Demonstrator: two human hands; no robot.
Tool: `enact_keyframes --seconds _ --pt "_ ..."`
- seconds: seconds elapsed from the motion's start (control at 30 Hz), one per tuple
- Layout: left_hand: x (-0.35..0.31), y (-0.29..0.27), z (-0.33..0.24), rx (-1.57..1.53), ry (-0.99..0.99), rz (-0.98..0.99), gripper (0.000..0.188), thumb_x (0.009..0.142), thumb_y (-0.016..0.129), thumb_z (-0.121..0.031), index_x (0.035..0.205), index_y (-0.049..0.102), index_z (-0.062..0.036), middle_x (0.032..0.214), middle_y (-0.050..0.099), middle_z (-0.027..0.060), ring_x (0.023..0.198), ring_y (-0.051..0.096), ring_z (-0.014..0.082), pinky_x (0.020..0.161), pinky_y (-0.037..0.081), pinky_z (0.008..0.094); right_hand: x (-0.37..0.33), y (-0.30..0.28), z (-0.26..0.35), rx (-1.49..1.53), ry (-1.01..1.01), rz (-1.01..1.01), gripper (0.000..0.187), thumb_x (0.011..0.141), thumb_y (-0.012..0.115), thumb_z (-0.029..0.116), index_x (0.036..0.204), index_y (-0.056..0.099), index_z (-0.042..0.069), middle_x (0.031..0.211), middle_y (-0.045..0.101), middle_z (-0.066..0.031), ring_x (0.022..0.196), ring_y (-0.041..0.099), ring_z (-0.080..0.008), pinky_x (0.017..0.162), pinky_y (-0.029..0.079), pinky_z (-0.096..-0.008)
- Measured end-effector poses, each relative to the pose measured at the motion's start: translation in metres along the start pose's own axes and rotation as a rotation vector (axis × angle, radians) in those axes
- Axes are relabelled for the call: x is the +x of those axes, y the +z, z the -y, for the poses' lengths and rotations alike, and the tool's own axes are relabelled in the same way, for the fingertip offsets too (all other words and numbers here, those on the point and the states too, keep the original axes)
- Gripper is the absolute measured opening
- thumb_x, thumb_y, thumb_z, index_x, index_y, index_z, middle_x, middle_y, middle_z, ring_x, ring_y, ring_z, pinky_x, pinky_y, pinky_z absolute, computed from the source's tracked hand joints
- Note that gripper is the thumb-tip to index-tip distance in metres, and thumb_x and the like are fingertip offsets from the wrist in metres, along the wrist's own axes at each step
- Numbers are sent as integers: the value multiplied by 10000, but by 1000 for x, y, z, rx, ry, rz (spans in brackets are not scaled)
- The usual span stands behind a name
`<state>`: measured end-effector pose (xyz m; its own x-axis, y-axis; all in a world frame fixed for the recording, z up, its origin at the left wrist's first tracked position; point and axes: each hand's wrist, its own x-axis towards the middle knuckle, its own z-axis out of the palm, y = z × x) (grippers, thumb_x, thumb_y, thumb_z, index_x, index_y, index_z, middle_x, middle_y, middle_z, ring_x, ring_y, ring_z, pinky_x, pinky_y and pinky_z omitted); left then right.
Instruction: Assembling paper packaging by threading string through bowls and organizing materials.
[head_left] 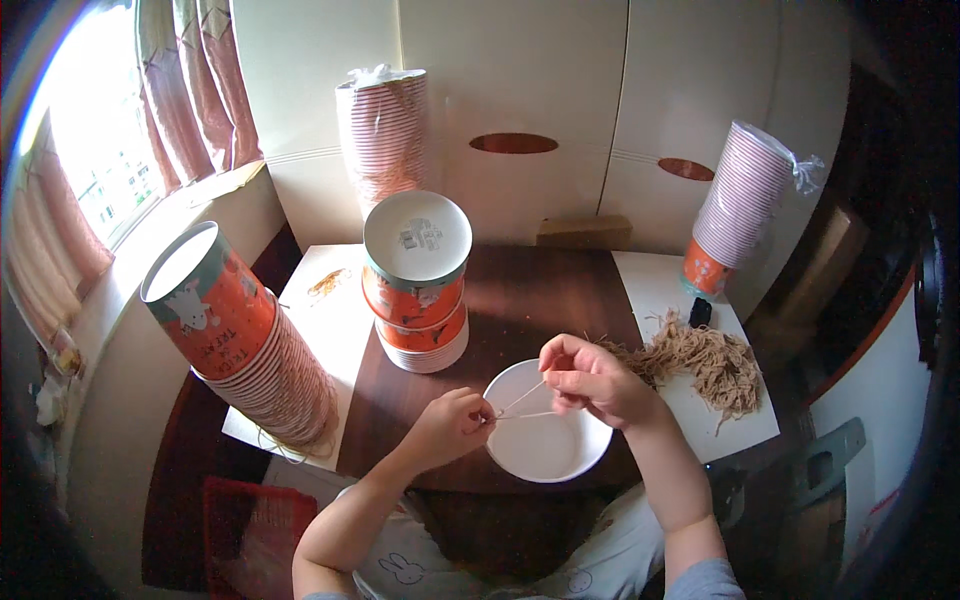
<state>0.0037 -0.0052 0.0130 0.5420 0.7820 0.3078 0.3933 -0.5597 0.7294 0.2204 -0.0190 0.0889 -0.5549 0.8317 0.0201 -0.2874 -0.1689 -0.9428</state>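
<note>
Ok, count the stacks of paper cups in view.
4: one leaning stack at the table's left, a short upside-down stack in the middle, a wrapped stack at the back, another wrapped stack far right. More may be hidden.

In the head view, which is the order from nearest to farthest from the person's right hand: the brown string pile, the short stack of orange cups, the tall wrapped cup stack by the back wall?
From the right hand:
1. Brown string pile, just to its right on the white sheet.
2. Short stack of orange cups, up and to the left, at the table's middle.
3. Tall wrapped cup stack, far back left against the wall.
</note>
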Motion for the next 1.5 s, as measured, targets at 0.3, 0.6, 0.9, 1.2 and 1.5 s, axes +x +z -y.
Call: enact_keyframes --seconds 0.3,0.6,0.9,1.2,1.5 --pt "0 1 1 -75 -47 38 128 678 624 -110 767 568 -36 722 521 96 671 537 239 598 456 325 -32 16 36 -342 -221 -161 65 784 547 51 844 533 32 708 512 31 639 452 -19 567 371 -164" --pt "4 2 -5 219 282 -196 259 633 697 -218 827 595 -81 778 562 73 697 528 206 602 433 313 -39 16 35 -238 -272 -166 98 821 512 75 911 543 49 703 512 25 562 382 2 479 288 -135" --pt "3 5 -19 -38 161 -240 115 673 676 -151 735 607 -82 664 571 45 645 538 194 561 441 301 -36 12 33 -190 -324 -260 47 817 505 49 858 509 29 657 492 -3 445 335 -20 385 237 -155" --pt "-3 6 -2 -108 38 -160 87 735 627 -73 814 600 -47 682 596 70 618 563 136 551 448 241 -33 6 35 -58 -384 -325 120 786 475 26 900 506 43 649 456 11 473 318 -15 397 229 -146" --pt "-2 3 11 -532 -74 -136 34 783 569 -31 776 568 2 787 589 59 731 565 106 638 452 221 -31 -9 29 69 -407 -431 198 741 501 12 922 440 65 659 417 30 470 309 -18 380 222 -151"
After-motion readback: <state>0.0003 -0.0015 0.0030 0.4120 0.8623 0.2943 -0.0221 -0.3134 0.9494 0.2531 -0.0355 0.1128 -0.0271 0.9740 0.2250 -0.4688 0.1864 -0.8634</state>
